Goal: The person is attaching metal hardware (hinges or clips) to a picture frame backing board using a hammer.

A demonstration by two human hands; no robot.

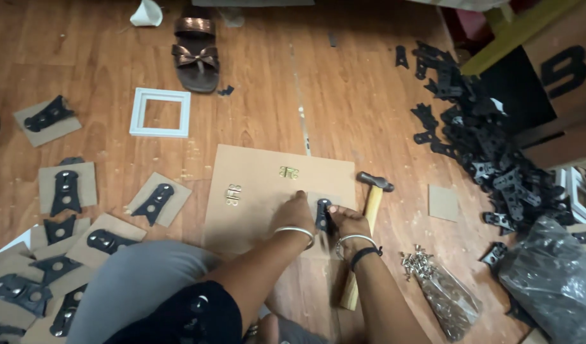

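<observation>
Hands [321,220] close together on brown board [254,185], fingers pinching black bracket [323,213], hammer [367,210] beside.

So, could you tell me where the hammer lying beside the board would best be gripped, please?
Probably on the wooden handle's lower half, near its free end. The hammer lies flat on the floor, its dark head pointing away from the person and its handle running back toward them, just right of the right hand. That hand could come down on it from above.

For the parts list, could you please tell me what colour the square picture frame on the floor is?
The square picture frame is white, seen clearly in the head view.
</observation>
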